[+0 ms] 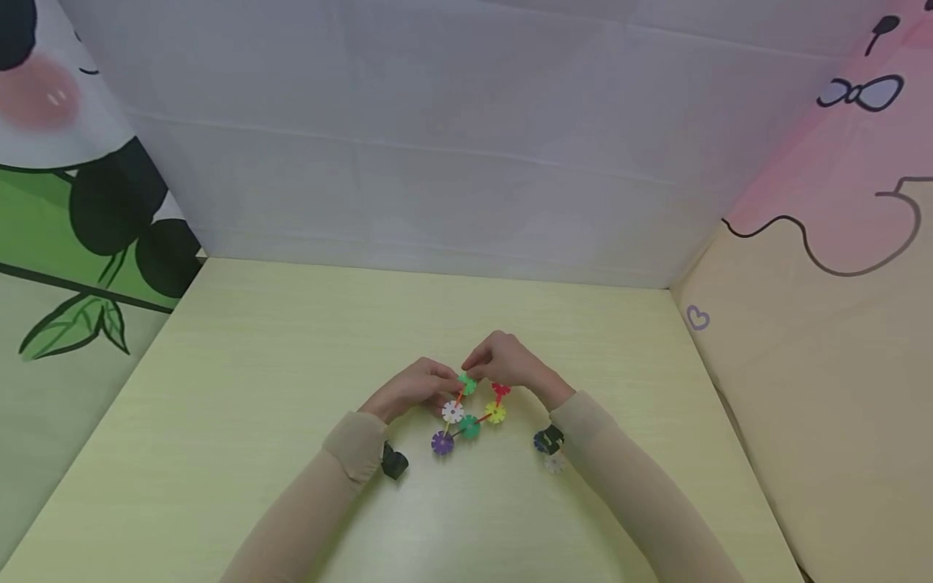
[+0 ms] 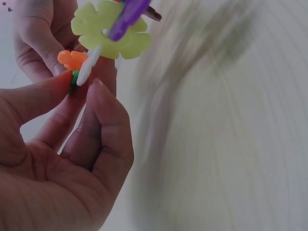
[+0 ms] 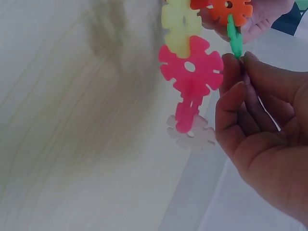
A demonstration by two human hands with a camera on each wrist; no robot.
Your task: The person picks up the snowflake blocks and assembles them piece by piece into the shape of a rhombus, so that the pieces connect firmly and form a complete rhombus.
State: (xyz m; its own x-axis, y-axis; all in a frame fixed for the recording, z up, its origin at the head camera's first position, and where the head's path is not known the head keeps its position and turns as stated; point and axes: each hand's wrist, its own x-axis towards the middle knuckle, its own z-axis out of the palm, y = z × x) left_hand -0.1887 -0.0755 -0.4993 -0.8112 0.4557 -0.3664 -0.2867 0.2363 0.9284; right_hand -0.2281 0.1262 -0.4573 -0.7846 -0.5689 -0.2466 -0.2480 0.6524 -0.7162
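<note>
A curved chain of interlocking flower-shaped plastic discs hangs between both hands. My left hand (image 1: pixel 419 387) pinches the bright green disc (image 1: pixel 467 384) at one end with thumb and forefinger. From the other side, my right hand (image 1: pixel 504 360) pinches that same disc's edge, seen edge-on in the right wrist view. Along the chain come an orange disc (image 3: pixel 230 10), a white disc (image 1: pixel 453 411), a purple disc (image 1: pixel 441 443), a darker green disc (image 1: pixel 469 427) and a yellow disc (image 1: pixel 496 412). A pink disc (image 3: pixel 191 66) and a pale white disc (image 3: pixel 192 134) hang near the right hand.
A whitish disc (image 1: pixel 555 463) and a dark blue disc (image 1: pixel 539 441) lie by the right sleeve. Black wrist cameras sit under both cuffs. The pale wooden table (image 1: pixel 291 324) meets a white back wall (image 1: pixel 437 162) and printed side panels.
</note>
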